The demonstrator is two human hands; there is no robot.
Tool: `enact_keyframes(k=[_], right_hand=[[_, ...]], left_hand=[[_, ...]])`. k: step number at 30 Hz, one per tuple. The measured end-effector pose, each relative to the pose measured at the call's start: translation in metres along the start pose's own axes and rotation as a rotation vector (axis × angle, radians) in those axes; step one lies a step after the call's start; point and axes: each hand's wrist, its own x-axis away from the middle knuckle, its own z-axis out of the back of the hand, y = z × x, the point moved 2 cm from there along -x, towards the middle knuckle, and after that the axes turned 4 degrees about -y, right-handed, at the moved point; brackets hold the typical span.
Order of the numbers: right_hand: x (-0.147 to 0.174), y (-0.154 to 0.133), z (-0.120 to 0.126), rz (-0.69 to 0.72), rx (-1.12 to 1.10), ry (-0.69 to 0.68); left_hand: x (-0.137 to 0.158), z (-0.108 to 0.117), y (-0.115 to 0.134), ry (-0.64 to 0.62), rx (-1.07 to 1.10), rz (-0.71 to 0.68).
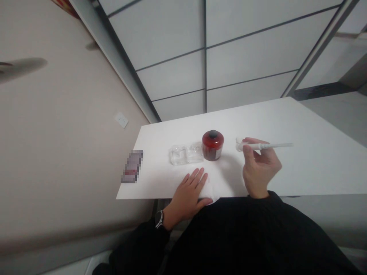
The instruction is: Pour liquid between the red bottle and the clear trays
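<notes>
Near the front edge of the white table, my left hand (190, 189) lies flat with its fingers spread, pressing on a white tissue (210, 191). My right hand (259, 164) is raised on the other side, pinching a white pump head (255, 146). Its thin tube points right and its nozzle end points left. Between the two hands and a little farther back stands a squat red bottle (212, 147) with a dark round top. Two clear square containers (186, 156) sit side by side left of the bottle, close against it.
A blurred-out rectangular item (132, 167) lies at the left end of the white table (258, 118). The wall with a socket (121, 120) rises on the left. Pale panelled doors (177, 76) stand behind the far edge.
</notes>
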Motion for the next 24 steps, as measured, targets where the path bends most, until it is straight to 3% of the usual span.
enact_keyframes(k=[5, 10, 24], right_hand=[[0.000, -0.001, 0.002, -0.005, 0.031, 0.002], [-0.001, -0.001, 0.003, -0.007, 0.041, 0.003], [-0.004, -0.001, 0.006, -0.004, 0.007, 0.024]], left_hand=[[-0.017, 0.007, -0.009, -0.022, 0.009, -0.079], [-0.012, 0.011, -0.019, -0.031, -0.001, -0.076], [0.054, 0.008, -0.054, -0.038, -0.149, -0.006]])
